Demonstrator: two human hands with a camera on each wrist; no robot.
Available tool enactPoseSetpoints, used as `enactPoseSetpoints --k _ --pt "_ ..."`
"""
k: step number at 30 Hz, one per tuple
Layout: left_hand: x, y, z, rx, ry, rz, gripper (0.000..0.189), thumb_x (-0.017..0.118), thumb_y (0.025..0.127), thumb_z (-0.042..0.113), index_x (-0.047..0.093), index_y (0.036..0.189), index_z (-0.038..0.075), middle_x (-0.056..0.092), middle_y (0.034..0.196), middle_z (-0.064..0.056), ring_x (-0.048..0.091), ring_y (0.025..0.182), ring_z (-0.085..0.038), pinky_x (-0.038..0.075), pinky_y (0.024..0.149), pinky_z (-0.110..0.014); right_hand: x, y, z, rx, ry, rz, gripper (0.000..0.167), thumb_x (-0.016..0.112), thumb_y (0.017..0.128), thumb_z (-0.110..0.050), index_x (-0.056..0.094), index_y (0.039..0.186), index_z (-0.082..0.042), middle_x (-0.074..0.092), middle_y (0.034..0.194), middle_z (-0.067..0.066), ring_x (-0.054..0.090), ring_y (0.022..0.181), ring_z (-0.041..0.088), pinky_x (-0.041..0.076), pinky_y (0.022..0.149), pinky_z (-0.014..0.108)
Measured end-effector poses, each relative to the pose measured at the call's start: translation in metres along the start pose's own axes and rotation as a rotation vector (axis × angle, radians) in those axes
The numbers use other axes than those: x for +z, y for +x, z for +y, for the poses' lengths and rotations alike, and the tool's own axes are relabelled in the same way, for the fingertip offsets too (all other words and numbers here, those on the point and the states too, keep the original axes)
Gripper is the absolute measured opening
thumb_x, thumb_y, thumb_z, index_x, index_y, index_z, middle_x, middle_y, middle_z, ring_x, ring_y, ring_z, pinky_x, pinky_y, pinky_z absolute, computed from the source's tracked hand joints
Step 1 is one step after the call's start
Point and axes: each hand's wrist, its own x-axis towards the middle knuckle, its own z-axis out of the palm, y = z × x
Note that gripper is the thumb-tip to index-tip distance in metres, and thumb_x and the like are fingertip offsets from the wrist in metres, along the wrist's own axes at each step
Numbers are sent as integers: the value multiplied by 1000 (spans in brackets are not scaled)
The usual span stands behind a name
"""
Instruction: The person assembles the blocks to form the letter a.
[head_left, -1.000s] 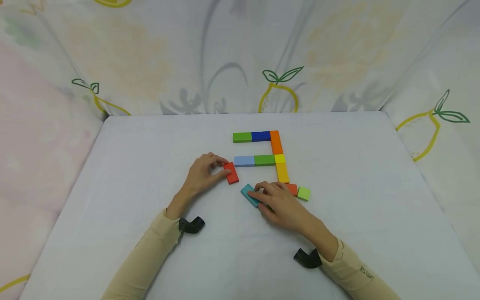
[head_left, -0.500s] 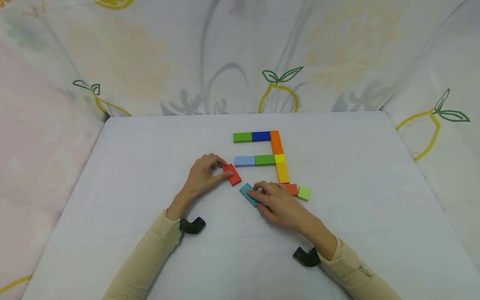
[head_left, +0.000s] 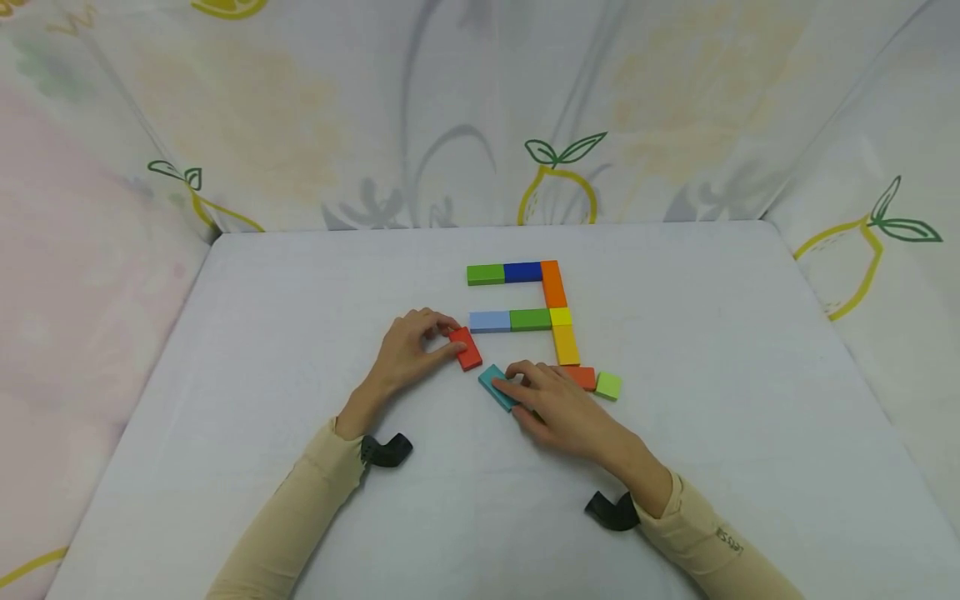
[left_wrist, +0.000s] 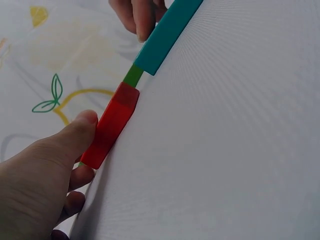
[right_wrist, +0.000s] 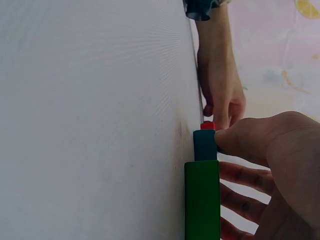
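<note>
My left hand (head_left: 408,348) pinches a red rectangular block (head_left: 470,356) by its left end, thumb on the near side and fingers at the far side. My right hand (head_left: 566,414) holds a teal block (head_left: 491,383) with the index finger over its top and the thumb along its near edge. The teal block lies slanted, its far end close to the red one. In the right wrist view a green block (right_wrist: 202,200) stands beside the teal block, nearer the camera; the right hand mostly hides it in the head view.
Ahead lies a flat figure of blocks: green (head_left: 485,275), dark blue (head_left: 522,272), orange (head_left: 553,285), yellow (head_left: 560,317), amber (head_left: 566,345), green (head_left: 530,320) and light blue (head_left: 490,322). An orange-red block (head_left: 583,379) and lime block (head_left: 608,386) sit by the right hand.
The red block has shifted slightly right and turned a little in my left hand. The teal block has slid slightly left and away from me with my right hand.
</note>
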Motion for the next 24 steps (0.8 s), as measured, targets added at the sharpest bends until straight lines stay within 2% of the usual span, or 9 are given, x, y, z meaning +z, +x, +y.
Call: enactPoseSetpoints --k 8,15,24 --pt "0 -1 1 10 -7 -7 29 75 80 35 70 105 20 62 86 3 50 79 -13 35 70 -28 -1 7 -1 44 18 15 35 62 91 -27 60 125 -19 57 121 2 55 104 16 49 87 35" --pt "0 -1 -1 13 -14 0 30 74 80 36 71 106 21 62 88 4 49 79 -12 32 69 -28 0 16 -5 82 -3 44 42 67 88 -29 57 126 -16 59 119 2 56 98 16 51 82 31" --pt "0 -1 -2 26 -25 5 29 74 80 35 71 106 21 62 88 4 49 79 -12 33 69 -29 0 22 -8 130 18 33 41 65 88 -24 56 127 -14 60 121 3 57 103 17 51 86 31"
